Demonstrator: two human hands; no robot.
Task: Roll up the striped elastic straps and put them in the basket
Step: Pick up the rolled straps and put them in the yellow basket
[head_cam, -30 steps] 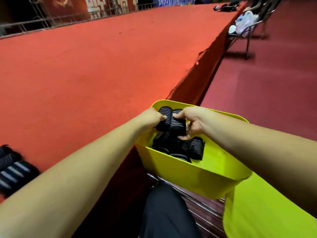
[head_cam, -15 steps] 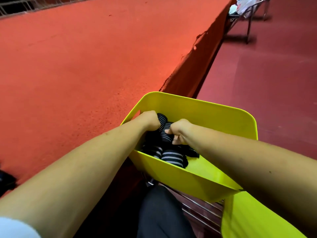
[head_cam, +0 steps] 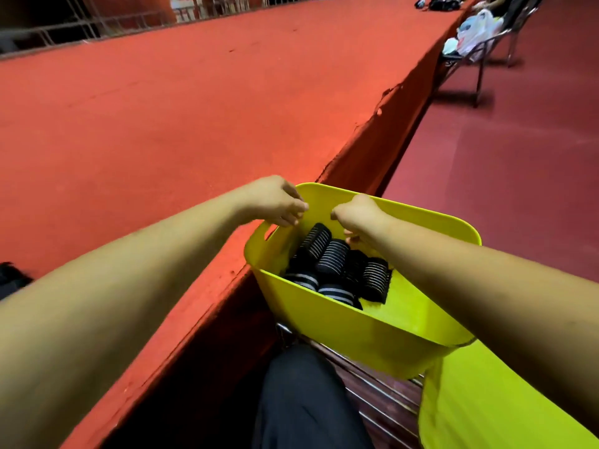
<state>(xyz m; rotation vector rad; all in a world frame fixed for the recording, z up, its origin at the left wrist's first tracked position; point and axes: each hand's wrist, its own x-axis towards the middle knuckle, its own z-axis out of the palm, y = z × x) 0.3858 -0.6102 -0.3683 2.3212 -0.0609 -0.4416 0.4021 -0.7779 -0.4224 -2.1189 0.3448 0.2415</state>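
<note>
**While both hands hover, rolled straps sit in the basket**

Where the yellow basket (head_cam: 356,322) stands, its left rim lies just beside the edge of the red carpeted surface (head_cam: 162,108), and that edge runs away diagonally beyond the basket. Rolled striped elastic straps (head_cam: 330,257) lie packed together in the basket's left half; the right half of its bottom is bare yellow. The left hand (head_cam: 275,202) hangs above the basket's far left corner with fingers loosely bent and nothing in them. The right hand (head_cam: 356,217) is over the basket's far side, just above the rolls, fingers curled under into a fist with no strap seen in it. A narrow gap separates the two hands.

Beneath the basket, metal bars (head_cam: 372,384) show, with a dark trouser leg (head_cam: 301,400) on the near side. A second yellow plastic piece (head_cam: 486,400) touches the basket's near right corner. Right of the basket lies darker red floor (head_cam: 518,157). Far beyond, a metal chair (head_cam: 479,56) carries a white plastic bag (head_cam: 476,27). Well left of the basket, a dark bundle (head_cam: 9,277) lies on the surface, too cropped to identify.
</note>
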